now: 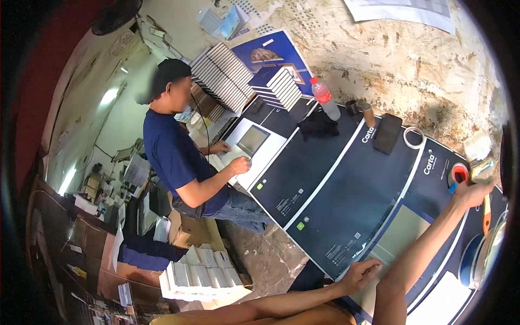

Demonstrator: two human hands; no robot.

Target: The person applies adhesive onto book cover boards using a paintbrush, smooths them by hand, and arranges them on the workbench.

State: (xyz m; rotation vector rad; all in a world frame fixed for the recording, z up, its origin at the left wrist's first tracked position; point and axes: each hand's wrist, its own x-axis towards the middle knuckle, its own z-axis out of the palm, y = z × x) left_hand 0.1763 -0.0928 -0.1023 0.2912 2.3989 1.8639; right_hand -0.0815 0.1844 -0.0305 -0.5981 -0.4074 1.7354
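My left hand [362,275] rests with curled fingers at the lower edge of a grey-beige board with dark blue borders [403,230]; whether it pinches anything is too small to see. At the right, my right hand [475,194] reaches beside a red-and-blue tape roll [459,173]. An orange-handled tool [486,214] lies just below that hand, whose fingers are partly hidden, so its grip is unclear. The board lies on a dark mat marked "Carta" [341,200].
A co-worker [181,146] handles a cover on a white sheet [265,157] across the table. Along the wall stand a bottle [325,98], stacked books [275,86], a dark phone-like slab [388,134] and a tape ring [414,137]. A round container [474,261] sits at the right.
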